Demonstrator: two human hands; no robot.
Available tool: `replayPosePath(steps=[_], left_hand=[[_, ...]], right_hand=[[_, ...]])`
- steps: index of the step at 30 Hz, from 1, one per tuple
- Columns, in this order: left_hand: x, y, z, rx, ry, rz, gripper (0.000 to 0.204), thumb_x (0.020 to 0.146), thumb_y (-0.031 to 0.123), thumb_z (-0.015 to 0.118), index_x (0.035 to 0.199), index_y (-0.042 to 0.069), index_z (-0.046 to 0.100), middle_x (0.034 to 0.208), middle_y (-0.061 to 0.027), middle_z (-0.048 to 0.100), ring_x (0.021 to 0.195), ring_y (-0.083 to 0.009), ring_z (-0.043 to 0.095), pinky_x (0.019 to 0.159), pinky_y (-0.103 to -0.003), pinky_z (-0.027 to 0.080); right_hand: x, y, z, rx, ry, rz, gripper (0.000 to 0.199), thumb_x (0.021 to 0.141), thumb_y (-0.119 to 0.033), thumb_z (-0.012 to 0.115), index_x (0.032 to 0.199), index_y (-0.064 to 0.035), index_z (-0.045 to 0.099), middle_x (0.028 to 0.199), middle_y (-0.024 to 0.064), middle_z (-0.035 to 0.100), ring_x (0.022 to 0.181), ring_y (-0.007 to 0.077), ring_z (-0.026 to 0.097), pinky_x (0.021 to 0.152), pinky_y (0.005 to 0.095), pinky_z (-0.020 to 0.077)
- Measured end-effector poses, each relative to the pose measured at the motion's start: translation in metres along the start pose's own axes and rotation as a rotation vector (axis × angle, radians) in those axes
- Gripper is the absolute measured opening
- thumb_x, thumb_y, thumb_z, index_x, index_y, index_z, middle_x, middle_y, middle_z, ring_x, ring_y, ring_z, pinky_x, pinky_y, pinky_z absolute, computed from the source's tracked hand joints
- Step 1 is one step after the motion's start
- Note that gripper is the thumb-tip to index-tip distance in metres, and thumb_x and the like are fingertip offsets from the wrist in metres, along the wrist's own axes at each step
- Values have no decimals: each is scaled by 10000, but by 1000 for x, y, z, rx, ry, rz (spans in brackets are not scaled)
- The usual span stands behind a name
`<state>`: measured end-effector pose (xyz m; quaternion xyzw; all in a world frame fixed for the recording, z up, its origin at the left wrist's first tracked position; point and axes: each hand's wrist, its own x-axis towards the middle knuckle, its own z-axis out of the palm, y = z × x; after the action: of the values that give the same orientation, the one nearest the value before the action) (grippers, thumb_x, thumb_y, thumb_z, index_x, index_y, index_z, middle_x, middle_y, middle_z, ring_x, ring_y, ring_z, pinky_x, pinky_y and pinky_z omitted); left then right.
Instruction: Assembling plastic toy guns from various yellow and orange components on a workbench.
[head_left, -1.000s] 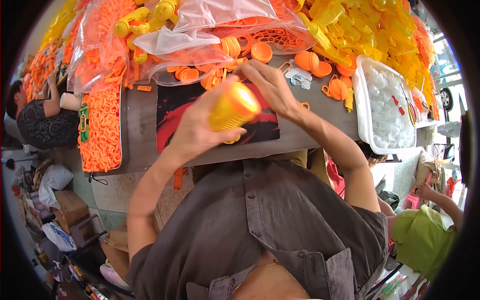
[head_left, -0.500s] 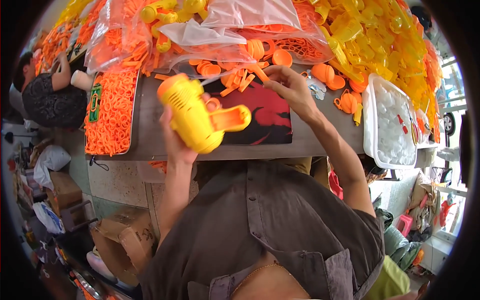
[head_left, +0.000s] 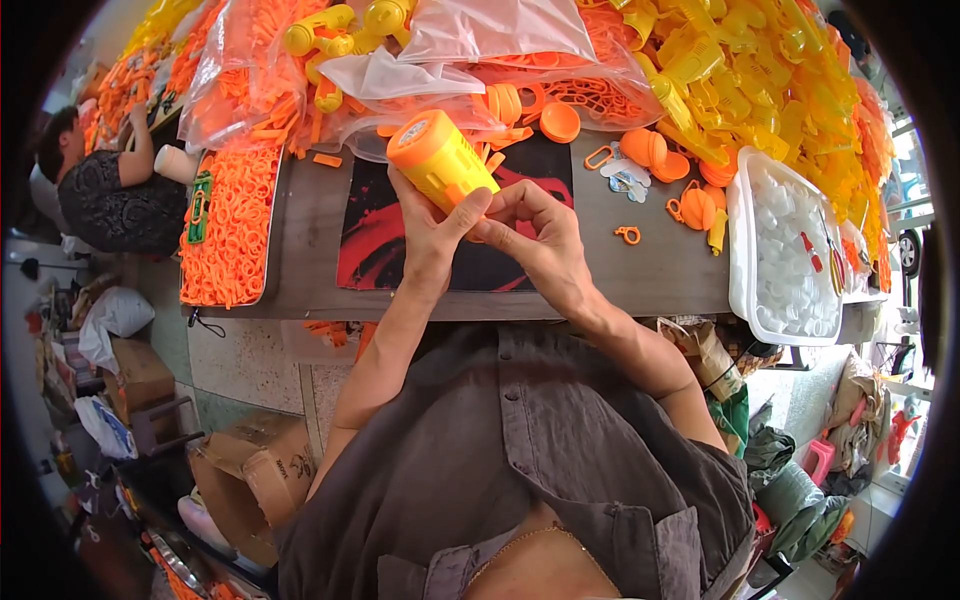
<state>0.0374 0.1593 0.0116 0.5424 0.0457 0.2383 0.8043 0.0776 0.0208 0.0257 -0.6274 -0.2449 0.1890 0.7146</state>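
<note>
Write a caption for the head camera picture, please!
Two bare hands, left hand and right hand, grip an orange-and-yellow plastic cylinder above a grey worktable.

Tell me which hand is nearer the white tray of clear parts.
Right. The right hand is at the orange toy body, on the side toward the white tray; the left hand is farther left.

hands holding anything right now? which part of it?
Yes. Both hands grip an orange-and-yellow plastic cylinder toy at its lower end: left hand wraps the underside, right hand pinches the same end with its fingertips. The capped top points away, free.
</note>
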Motion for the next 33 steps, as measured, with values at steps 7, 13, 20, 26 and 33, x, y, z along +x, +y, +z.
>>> replayPosePath(steps=[7, 13, 20, 26, 33], left_hand=[[3, -3, 1, -47, 11, 19, 802, 772, 60, 800, 1356, 96, 250, 1214, -73, 468, 1085, -179, 552, 931, -335, 494], [0, -1, 9, -6, 42, 52, 785, 779, 24, 768, 1371, 101, 259, 1234, -74, 466, 1110, -181, 543, 947, -346, 487], [-9, -8, 9, -23, 170, 75, 751, 779, 1, 734, 1394, 91, 311, 1258, -65, 487, 1135, -193, 530, 985, -360, 450], [-17, 3, -11, 33, 31, -16, 865, 798, 115, 787, 1471, 100, 245, 1370, -71, 438, 1254, -203, 453, 1076, -379, 360], [-17, 25, -4, 1691, -519, 805, 872, 677, 143, 849, 1428, 104, 406, 1420, -107, 392, 1302, -315, 417, 1134, -501, 249]], right_hand=[[-8, 7, 0, 124, 109, 57, 172, 894, -114, 703, 974, 2, 603, 860, 33, 672, 807, 81, 613, 762, 219, 482], [-12, 3, -10, -755, 153, -255, 302, 889, -142, 702, 1136, -3, 599, 1208, 84, 573, 1103, 138, 528, 918, 295, 450], [7, 25, -4, 2, -68, -77, 535, 905, -145, 663, 1381, -16, 457, 1283, 148, 525, 1211, 202, 498, 1003, 372, 430], [3, 24, -3, -252, -58, -386, 744, 776, -197, 758, 1417, -23, 423, 1254, 219, 522, 1171, 376, 532, 993, 415, 440], [-4, -9, -40, -329, -197, -29, 596, 816, -280, 750, 1298, -8, 529, 1168, 194, 621, 1065, 283, 619, 931, 366, 478]])
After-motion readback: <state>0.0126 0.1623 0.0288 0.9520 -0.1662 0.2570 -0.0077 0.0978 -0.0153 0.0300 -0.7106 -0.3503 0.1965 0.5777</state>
